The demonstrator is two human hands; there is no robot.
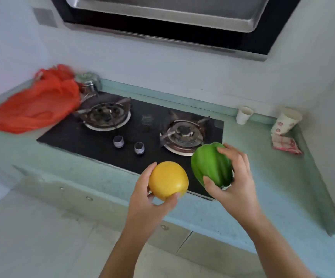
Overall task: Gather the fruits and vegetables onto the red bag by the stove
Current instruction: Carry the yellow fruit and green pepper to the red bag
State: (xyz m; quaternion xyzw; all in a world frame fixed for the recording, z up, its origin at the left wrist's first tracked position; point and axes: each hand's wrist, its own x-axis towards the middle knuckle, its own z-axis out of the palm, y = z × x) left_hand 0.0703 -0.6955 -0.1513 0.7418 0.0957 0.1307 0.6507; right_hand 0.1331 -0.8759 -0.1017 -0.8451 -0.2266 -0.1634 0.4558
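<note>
The left hand (pixel 152 195) grips a round yellow fruit (pixel 168 179), fingers and thumb curled round it, above the front edge of the worktop (pixel 94 175). Just beside it, the right hand (pixel 235 181) clasps a green bell pepper (pixel 211 164) over the front right corner of the black gas stove (pixel 122 135). The red bag (pixel 36 106) lies crumpled on the worktop at the stove's left edge, well apart from both hands. Two paper cups (pixel 244 114) stand at the back right.
</note>
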